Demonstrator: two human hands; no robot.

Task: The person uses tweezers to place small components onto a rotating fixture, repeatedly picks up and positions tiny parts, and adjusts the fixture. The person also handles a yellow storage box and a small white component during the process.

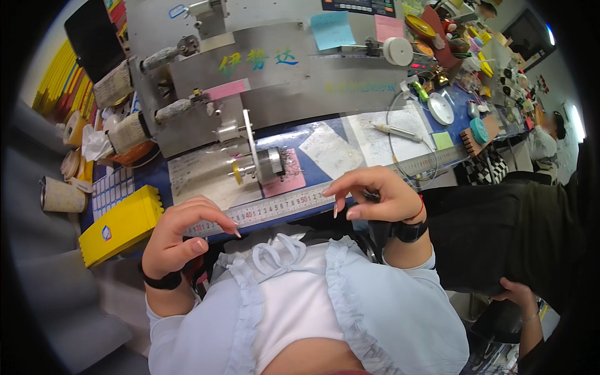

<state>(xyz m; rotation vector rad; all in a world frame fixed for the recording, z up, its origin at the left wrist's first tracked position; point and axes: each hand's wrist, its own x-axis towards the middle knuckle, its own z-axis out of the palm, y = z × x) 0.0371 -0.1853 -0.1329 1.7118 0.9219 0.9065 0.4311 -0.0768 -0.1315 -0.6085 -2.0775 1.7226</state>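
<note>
My left hand (pixel 180 232) hovers over the near edge of the bench, fingers bent and apart, holding nothing. My right hand (pixel 375 192) is raised at the same edge, fingers curled loosely with nothing between them. A long steel ruler (pixel 276 209) runs along the bench edge beyond both hands. Behind it stands a grey metal machine (pixel 281 98) with a round black and silver rotary head (pixel 271 164), bristly at its rim, above a pink note (pixel 293 176). Left of my left hand lies a yellow plastic box (pixel 122 225).
A pen-like metal tool (pixel 398 132) with a thin cable lies on paper at the right. A white dish (pixel 440 108) and a teal roll (pixel 478 131) are farther right. A metal cup (pixel 63 194) stands at far left. Another person in dark clothing (pixel 497 234) is close at my right.
</note>
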